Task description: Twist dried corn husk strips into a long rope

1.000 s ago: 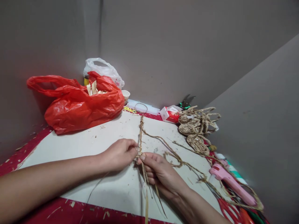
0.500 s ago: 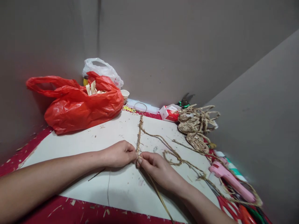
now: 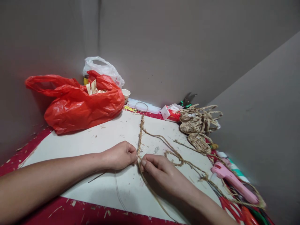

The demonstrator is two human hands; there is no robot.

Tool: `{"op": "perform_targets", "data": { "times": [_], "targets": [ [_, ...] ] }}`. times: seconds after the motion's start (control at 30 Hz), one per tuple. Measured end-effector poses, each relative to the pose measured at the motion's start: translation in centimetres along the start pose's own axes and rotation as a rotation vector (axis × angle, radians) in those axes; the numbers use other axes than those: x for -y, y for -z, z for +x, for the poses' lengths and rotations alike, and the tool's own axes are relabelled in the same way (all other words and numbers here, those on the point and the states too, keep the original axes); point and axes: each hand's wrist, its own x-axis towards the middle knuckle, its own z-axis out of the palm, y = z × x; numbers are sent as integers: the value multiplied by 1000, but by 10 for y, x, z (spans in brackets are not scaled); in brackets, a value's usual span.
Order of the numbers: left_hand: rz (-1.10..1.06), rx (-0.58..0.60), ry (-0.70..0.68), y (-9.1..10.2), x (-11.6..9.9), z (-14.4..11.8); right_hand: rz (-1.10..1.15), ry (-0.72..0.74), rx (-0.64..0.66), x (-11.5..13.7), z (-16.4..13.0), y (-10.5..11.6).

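2 bare hands meet at the middle of the white board (image 3: 93, 147), fingertips close together. Left hand (image 3: 120, 155): fingers curled inward, thumb and forefinger pinched on the near end of the braided straw cord (image 3: 141, 132). Right hand (image 3: 161, 173): thumb and forefinger pinched closed on the same point of the cord, other fingers folded loosely; loose straw strands (image 3: 150, 190) trail from under it toward the near edge of the board.

Cord runs from the pinch point straight away from the person, lying flat on the board, and ends near the far edge. A 2nd twisted length (image 3: 173, 154) branches off to the right, loops once beside the right hand and continues toward the pink glue gun (image 3: 232, 182).

Red plastic bag (image 3: 79, 103) lies at the far left of the board, with pale strips showing at its mouth. White plastic bag (image 3: 104, 70) stands behind it against the wall. Small paper cup (image 3: 126, 93) sits just right of the red bag. Pile of woven straw pieces (image 3: 197, 125) at the far right. Red-and-white packet (image 3: 171, 114) just left of that pile. Red scissors (image 3: 234, 209) at the near right, partly cut off by the frame.
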Motion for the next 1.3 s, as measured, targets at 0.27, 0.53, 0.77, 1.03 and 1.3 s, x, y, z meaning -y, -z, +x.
{"op": "perform_targets", "data": {
  "times": [0.27, 0.53, 0.77, 1.03, 1.3],
  "targets": [
    [-332, 74, 22, -13, -2, -4, 52, 3, -55, -3, -3, -34],
    [-401, -60, 46, -9, -13, -4, 16, 67, 369, 23, -28, -2],
    [-468, -8, -18, -8, -12, -4, 326, -29, -350, 4, 4, 8],
    [-401, 92, -69, -7, -7, -1, 578, -206, 137, -8, 13, -1],
    [15, 14, -63, 0, -10, -5, 789, -296, 189, -9, 17, 1]
  ]
}}
